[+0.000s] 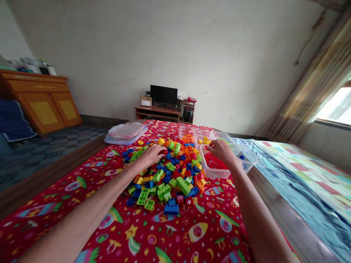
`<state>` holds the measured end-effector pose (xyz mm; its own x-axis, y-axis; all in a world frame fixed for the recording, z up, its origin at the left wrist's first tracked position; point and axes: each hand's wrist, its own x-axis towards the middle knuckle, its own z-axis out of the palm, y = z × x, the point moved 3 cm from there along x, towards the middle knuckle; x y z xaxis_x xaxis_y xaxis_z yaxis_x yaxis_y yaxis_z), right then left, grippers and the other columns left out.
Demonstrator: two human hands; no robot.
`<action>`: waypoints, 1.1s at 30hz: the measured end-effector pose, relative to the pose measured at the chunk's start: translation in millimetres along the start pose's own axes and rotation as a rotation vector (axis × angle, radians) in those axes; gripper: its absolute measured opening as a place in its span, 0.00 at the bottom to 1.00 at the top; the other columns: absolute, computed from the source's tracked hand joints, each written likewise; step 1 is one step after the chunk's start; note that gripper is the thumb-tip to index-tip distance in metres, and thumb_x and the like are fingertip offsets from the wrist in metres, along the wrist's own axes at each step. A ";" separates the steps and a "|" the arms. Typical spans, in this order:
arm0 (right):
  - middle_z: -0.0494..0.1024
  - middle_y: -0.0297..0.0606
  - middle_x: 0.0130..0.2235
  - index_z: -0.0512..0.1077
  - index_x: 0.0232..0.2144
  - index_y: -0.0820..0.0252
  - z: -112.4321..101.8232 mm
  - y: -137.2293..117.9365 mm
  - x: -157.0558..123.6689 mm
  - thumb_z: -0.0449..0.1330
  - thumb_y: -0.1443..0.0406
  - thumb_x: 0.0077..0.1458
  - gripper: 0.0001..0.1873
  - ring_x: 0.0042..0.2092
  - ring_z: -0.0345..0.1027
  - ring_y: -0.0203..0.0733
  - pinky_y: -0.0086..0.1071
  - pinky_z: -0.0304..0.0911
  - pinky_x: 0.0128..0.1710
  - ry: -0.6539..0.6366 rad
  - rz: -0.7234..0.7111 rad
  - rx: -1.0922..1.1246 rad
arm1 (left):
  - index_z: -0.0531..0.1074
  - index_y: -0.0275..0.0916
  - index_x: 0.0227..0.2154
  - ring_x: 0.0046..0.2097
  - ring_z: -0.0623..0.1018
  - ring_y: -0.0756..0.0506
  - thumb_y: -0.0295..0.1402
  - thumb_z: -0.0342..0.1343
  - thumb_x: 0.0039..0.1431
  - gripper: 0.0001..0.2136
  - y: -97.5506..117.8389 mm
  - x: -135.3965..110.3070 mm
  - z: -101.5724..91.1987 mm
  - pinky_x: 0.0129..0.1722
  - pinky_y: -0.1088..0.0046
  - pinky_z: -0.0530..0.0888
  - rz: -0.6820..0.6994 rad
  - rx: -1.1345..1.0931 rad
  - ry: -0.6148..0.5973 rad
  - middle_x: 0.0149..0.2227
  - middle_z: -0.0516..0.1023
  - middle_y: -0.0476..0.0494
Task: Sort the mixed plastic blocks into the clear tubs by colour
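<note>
A mixed heap of toy building bricks (170, 175) in green, blue, yellow, orange and red lies on a red patterned cloth (153, 233). My left hand (153, 155) is over the heap's left side, its fingers curled down and closed; what they hold, if anything, is hidden. To the right, my right hand (221, 150) hangs over a clear plastic box (216, 173) with red bricks (215, 161) in it. Its fingers are bent and drawn together, and I cannot make out anything between them.
Behind that box stand further clear containers with orange bricks (187, 138) and yellow bricks (205, 140). A clear tub (251, 160) at the right holds blue pieces. Stacked plastic lids (126, 132) lie at the back left. A bed (298, 179) adjoins the table's right side.
</note>
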<state>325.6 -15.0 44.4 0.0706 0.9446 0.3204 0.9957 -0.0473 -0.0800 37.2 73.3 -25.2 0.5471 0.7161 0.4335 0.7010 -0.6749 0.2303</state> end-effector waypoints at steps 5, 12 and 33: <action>0.78 0.48 0.42 0.75 0.40 0.62 3.5 -1.3 0.0 0.50 0.64 0.58 0.15 0.42 0.71 0.45 0.31 0.59 0.36 -0.011 0.005 -0.031 | 0.75 0.41 0.35 0.43 0.75 0.38 0.35 0.57 0.49 0.10 3.4 -0.1 -7.0 0.47 0.61 0.70 -0.019 -0.039 0.065 0.39 0.78 0.42; 0.80 0.45 0.35 0.76 0.36 0.61 -16.4 -30.9 -8.4 0.49 0.65 0.58 0.16 0.34 0.70 0.41 0.29 0.54 0.29 0.065 -0.081 0.057 | 0.76 0.39 0.33 0.43 0.76 0.39 0.48 0.58 0.48 0.17 1.1 1.8 -36.7 0.47 0.64 0.71 -0.158 -0.302 0.198 0.37 0.80 0.42; 0.79 0.41 0.33 0.73 0.42 0.59 -6.5 -94.3 -31.8 0.52 0.60 0.61 0.13 0.33 0.70 0.37 0.28 0.52 0.30 0.087 -0.397 0.156 | 0.76 0.35 0.30 0.28 0.73 0.47 0.55 0.45 0.57 0.26 75.6 -3.8 -39.4 0.29 0.74 0.67 -0.076 -0.507 -0.083 0.25 0.76 0.48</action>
<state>229.8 -42.6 47.9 -0.3042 0.8487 0.4325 0.9261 0.3699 -0.0745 70.1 12.6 24.9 0.5517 0.7644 0.3336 0.4418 -0.6071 0.6605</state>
